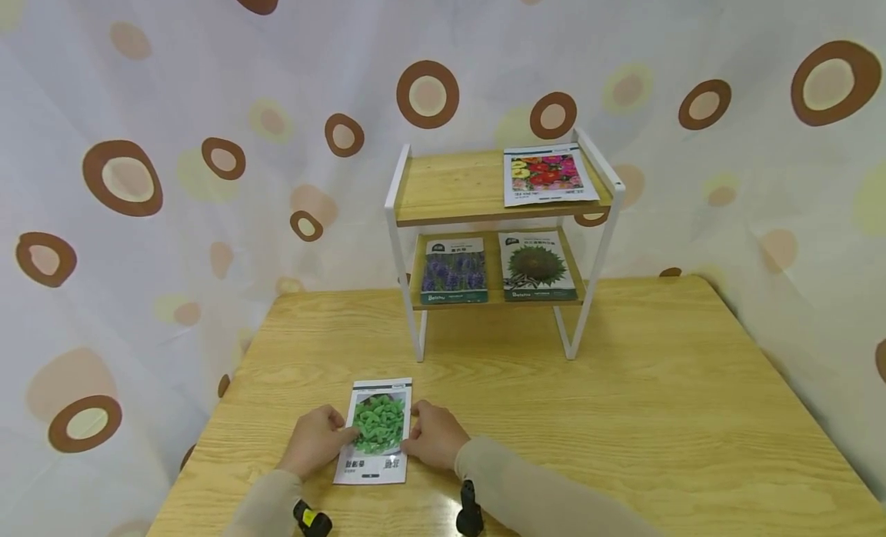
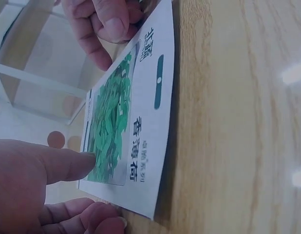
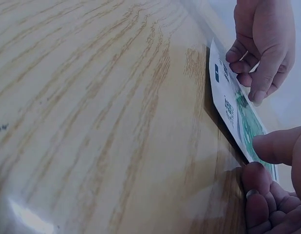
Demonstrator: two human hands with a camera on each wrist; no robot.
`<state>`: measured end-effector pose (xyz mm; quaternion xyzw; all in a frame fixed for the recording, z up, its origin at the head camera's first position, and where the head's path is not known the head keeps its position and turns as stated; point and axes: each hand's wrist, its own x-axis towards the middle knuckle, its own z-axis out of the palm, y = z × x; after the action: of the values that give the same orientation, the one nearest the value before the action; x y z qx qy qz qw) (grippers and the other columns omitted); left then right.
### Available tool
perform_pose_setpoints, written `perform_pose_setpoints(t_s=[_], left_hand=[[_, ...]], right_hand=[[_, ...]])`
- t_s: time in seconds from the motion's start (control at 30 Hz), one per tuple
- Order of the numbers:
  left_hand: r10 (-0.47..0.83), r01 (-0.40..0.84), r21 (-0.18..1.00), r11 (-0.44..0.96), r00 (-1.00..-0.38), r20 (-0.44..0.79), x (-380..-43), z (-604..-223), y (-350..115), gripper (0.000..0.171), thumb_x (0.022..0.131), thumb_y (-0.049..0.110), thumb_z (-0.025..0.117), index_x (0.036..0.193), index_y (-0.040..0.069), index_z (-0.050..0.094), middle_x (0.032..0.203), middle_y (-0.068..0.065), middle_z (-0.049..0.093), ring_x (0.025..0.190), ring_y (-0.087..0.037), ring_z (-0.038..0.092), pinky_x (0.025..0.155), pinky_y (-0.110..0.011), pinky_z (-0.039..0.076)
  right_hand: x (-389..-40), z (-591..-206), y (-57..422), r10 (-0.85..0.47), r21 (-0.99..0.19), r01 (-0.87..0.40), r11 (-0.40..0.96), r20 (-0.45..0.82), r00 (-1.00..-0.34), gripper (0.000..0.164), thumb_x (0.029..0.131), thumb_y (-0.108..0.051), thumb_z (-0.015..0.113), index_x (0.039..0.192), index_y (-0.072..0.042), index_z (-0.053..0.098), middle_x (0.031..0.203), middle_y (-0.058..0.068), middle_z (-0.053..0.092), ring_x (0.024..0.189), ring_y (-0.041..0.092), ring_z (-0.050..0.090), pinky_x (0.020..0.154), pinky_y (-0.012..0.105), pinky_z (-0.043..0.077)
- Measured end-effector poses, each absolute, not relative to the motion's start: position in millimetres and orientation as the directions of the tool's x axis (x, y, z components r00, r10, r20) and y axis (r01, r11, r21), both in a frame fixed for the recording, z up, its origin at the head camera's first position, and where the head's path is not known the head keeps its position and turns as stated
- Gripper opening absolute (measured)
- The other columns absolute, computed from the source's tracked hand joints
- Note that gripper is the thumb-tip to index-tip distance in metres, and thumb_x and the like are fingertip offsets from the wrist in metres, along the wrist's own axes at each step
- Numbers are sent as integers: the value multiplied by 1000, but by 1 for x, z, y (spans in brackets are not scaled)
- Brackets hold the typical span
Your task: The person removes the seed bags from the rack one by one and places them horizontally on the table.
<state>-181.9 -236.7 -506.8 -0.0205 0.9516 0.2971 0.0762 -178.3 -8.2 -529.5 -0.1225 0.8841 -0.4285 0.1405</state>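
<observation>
A white seed packet (image 1: pixel 379 429) with a photo of green leaves lies face up, low over the wooden table, its large lettering upside down in the head view. My left hand (image 1: pixel 314 442) pinches its left edge, thumb on the printed face and fingers curled below. At the opposite edge, my right hand (image 1: pixel 439 437) pinches it in the same way. The left wrist view shows the left thumb lying across the leaf picture of the packet (image 2: pixel 111 126). In the right wrist view a dark shadow runs beneath the near edge of the packet (image 3: pixel 228 105).
Behind the hands stands a two-tier rack (image 1: pixel 450 187) with white legs. A packet with red and yellow flowers (image 1: pixel 547 175) lies on its top shelf. Below are a purple-flower packet (image 1: pixel 454 271) and a sunflower packet (image 1: pixel 536 266). A dotted curtain (image 1: pixel 277 83) hangs behind the table (image 1: pixel 623 414).
</observation>
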Motion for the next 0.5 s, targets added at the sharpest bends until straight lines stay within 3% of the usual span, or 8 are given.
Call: perform_pose_setpoints(t_s=[0.33,0.5], left_hand=[[-1,-107,592,799,-984,-176,-184,-502,-233,31,86,27,72,99,0,61,79,-5,58,66,-17,52,55,-30,43],[29,-59,613,788,-991,-133,-184,-492,-225,35,87,27,71,105,-1,61,75,-4,56,61,-16,50,51,-30,43]], right_hand=[[-170,-522,-2,-339,-848,-64,526,-140,-930,54,84,-19,73,128,3,51,81,-4,58,71,11,55,70,34,47],[-172,-527,8,-343,-866,-51,498,-142,-928,50,86,-22,70,128,-1,53,86,-3,60,76,12,56,72,35,47]])
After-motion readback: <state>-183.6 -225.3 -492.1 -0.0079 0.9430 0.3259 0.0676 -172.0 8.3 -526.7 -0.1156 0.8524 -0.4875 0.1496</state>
